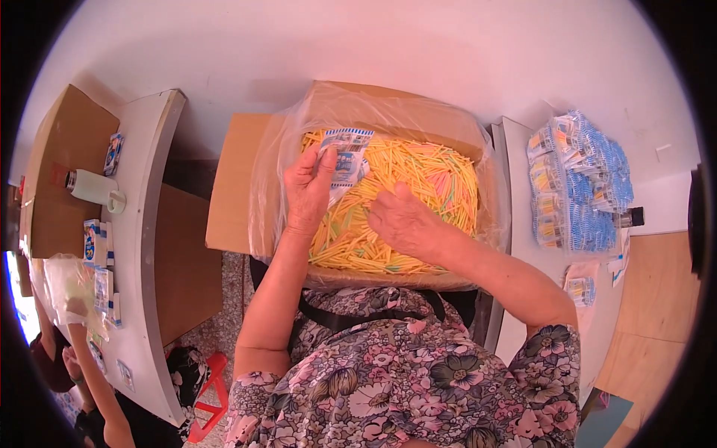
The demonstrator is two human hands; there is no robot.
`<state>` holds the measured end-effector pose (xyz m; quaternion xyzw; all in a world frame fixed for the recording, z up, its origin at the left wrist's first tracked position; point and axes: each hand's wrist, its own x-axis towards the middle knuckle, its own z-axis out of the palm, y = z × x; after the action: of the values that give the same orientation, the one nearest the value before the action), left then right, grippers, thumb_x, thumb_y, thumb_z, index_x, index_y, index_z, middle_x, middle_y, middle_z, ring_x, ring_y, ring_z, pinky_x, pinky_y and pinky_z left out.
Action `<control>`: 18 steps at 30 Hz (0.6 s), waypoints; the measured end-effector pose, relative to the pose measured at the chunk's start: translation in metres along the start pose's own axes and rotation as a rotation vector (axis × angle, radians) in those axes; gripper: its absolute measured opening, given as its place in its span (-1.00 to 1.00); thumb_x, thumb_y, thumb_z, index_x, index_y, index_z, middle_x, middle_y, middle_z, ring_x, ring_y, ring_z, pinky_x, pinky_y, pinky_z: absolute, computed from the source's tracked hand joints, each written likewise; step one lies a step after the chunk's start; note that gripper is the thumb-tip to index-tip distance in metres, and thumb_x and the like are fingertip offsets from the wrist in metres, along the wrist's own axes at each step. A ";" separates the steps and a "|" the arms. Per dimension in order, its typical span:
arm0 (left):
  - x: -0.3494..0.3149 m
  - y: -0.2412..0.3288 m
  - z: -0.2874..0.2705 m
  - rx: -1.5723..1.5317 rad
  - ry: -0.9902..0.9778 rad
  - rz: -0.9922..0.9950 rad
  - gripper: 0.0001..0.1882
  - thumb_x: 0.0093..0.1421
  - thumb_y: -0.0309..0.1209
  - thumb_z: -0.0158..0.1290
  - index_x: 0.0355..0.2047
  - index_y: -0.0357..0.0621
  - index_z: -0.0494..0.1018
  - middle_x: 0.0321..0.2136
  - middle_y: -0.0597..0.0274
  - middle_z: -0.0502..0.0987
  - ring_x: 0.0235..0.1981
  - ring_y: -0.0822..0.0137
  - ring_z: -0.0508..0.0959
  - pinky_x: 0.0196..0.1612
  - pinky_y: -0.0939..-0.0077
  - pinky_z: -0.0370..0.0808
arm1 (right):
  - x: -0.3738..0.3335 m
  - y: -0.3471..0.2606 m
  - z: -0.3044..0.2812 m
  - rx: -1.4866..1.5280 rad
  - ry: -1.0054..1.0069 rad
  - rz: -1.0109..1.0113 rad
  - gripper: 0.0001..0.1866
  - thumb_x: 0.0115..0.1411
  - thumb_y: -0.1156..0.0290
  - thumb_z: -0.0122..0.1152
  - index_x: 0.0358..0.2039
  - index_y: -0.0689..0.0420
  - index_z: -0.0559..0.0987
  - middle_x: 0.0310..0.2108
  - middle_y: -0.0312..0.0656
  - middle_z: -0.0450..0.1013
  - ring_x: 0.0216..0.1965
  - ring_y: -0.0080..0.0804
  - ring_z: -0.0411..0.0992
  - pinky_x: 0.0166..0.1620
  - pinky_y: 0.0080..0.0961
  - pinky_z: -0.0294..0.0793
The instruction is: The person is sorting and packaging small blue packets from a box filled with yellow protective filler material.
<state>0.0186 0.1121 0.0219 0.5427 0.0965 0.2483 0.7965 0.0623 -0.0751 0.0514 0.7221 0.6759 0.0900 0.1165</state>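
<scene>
Packet [348, 159], filmy, above slender sticks [448, 183]

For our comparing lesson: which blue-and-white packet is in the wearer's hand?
The packet in the left hand, held above the yellow sticks; the heaped packets lie on the right-hand table.

A small clear packet [349, 158] with blue-and-white striped edging and blue print is held by its left side over the heap, its striped end uppermost; whether anything fills it cannot be told. Beneath it, slim yellow sticks [411, 160], mixed with pink and pale green ones, lie loose and crisscrossed, spread across the inside of a plastic-lined cardboard box [237, 179].
</scene>
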 end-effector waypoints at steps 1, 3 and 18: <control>0.000 0.001 0.000 -0.006 0.000 -0.001 -0.78 0.29 -0.43 -0.02 -0.16 -0.32 0.48 -0.35 0.37 0.54 -0.36 0.63 0.47 -0.28 0.71 0.45 | -0.005 0.005 -0.001 -0.002 -0.005 0.000 -0.88 0.01 0.37 0.05 -0.42 0.10 0.43 -0.43 -0.24 0.34 -0.21 -0.34 0.29 -0.10 -0.29 0.25; 0.000 0.002 -0.001 0.005 0.005 0.005 -0.81 0.29 -0.42 -0.01 -0.20 -0.28 0.51 -0.36 0.39 0.55 -0.37 0.64 0.47 -0.30 0.72 0.44 | -0.012 0.015 -0.002 0.304 -0.069 0.169 -0.88 0.02 0.41 0.05 -0.43 0.16 0.39 -0.46 -0.18 0.36 -0.24 -0.27 0.33 -0.10 -0.28 0.26; 0.001 0.006 0.002 0.022 -0.046 -0.028 -0.77 0.29 -0.43 -0.02 -0.15 -0.33 0.48 -0.33 0.35 0.56 -0.33 0.60 0.49 -0.24 0.68 0.47 | -0.026 0.038 0.008 0.379 0.095 0.202 -0.89 0.04 0.50 -0.01 -0.38 0.17 0.32 -0.46 -0.15 0.37 -0.33 -0.16 0.40 -0.27 -0.33 0.32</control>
<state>0.0182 0.1124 0.0281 0.5556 0.0883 0.2235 0.7960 0.0993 -0.1034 0.0554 0.7900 0.6098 0.0066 -0.0630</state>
